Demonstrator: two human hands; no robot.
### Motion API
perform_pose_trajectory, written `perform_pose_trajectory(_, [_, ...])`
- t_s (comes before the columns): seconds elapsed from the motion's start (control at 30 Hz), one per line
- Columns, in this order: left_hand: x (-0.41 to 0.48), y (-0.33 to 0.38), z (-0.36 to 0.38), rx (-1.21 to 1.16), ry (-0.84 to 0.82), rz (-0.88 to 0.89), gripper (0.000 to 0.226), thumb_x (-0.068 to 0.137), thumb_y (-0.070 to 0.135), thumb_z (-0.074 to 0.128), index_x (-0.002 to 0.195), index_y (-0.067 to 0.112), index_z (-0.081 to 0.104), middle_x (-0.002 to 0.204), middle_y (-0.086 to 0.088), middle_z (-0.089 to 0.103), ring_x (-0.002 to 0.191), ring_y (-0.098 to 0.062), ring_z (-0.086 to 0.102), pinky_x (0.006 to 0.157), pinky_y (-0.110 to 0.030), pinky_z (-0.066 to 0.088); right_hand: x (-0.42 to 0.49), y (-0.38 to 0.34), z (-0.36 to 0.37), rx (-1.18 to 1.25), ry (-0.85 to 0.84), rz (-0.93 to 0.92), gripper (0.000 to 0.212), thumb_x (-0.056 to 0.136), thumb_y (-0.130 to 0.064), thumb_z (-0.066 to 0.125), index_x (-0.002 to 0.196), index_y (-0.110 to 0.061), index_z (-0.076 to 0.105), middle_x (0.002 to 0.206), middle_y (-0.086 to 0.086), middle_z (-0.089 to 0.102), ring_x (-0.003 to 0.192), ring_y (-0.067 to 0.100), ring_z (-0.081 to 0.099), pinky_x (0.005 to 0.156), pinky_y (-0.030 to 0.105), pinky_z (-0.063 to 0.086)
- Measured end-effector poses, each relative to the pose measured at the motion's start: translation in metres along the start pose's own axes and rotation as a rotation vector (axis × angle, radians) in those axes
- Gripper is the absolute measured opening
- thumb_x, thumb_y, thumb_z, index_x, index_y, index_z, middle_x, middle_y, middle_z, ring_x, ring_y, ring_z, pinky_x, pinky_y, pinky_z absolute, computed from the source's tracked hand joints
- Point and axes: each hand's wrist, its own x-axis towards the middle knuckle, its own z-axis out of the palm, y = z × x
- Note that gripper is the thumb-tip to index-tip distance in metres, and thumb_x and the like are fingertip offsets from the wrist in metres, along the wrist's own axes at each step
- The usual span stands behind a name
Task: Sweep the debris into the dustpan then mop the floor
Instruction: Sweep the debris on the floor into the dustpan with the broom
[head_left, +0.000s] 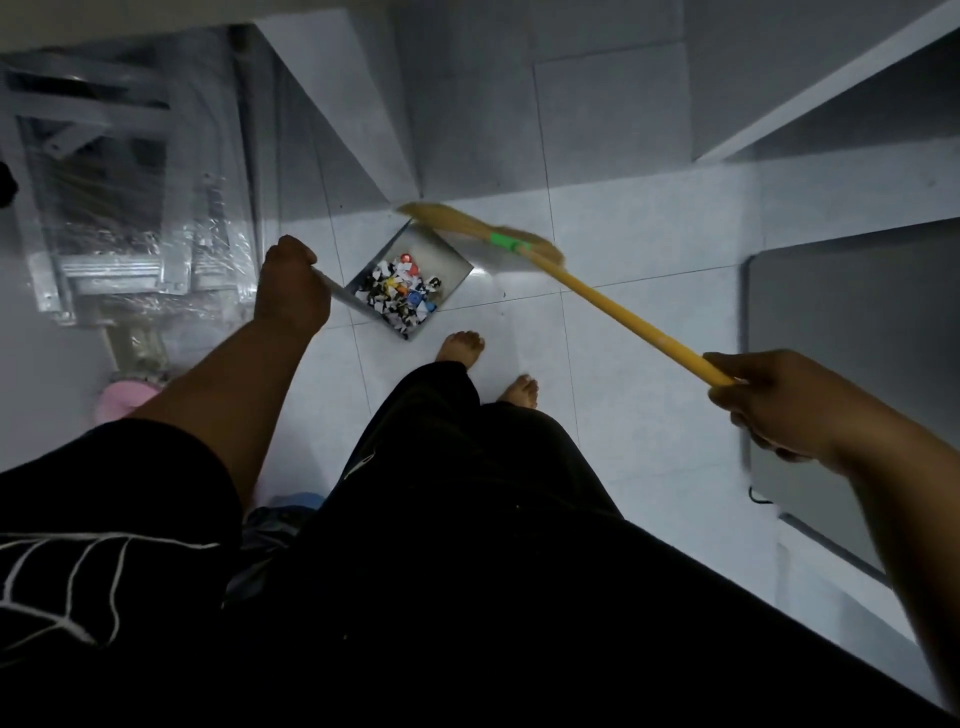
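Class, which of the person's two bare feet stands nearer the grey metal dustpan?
The left foot, further forward, beside the grey metal dustpan; the right foot stands farther back.

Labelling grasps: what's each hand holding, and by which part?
Left hand grips the grey metal dustpan by its handle; right hand grips the yellow-handled straw broom near the upper end of its stick.

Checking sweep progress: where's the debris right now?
Head view, centre-left: the debris lies piled inside the metal dustpan held by the left hand, just ahead of the bare feet.
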Motion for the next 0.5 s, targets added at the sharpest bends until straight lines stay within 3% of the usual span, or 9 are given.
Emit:
perform_pose_trajectory(0.07, [-0.003,-0.007,-0.003,-0.031,0.014,-0.025,0.022,0.089,-0.004,0.046,0.11,-0.002,0.053,0.115,-0.024,0.056,0.106,-0.034,0.055,0.085,-0.031,0.043,-0.003,-0.004,-0.01,0.014,0.044,-0.025,0.024,0.095,-0.016,0.056,0.098,-0.037,0.065,0.058,0.004,0.052,0.038,0.011,0.041,0.039,0.022,0.031])
perform_pose_trajectory(0.2, [-0.012,-0.023,-0.008,-0.061,0.056,-0.089,0.021,0.09,-0.002,0.046,0.109,0.001,0.053,0.115,-0.022,0.057,0.105,-0.033,0.057,0.084,-0.03,0.044,0.036,-0.038,-0.008,-0.027,0.129,-0.046,0.017,0.094,-0.011,0.054,0.108,-0.015,0.063,0.064,0.009,0.05,0.041,0.015,0.042,0.04,0.023,0.03])
perform_pose_trajectory(0.33, [-0.017,-0.04,-0.014,-0.063,0.071,-0.129,0.02,0.089,-0.002,0.046,0.108,0.001,0.053,0.113,-0.02,0.058,0.103,-0.031,0.057,0.079,-0.025,0.041,0.096,-0.091,0.023,-0.122,0.172,-0.06,0.021,0.091,-0.008,0.049,0.106,0.002,0.059,0.072,0.016,0.057,0.054,0.025,0.054,0.043,0.026,0.039])
perform_pose_trajectory(0.5, [-0.022,-0.052,-0.013,-0.043,0.103,-0.161,0.021,0.087,-0.003,0.045,0.106,0.0,0.055,0.111,-0.021,0.06,0.103,-0.033,0.059,0.08,-0.029,0.043,0.1,-0.133,0.086,-0.506,0.069,-0.084,0.024,0.086,0.002,0.05,0.109,0.007,0.055,0.073,0.015,0.055,0.057,0.024,0.058,0.05,0.03,0.051])
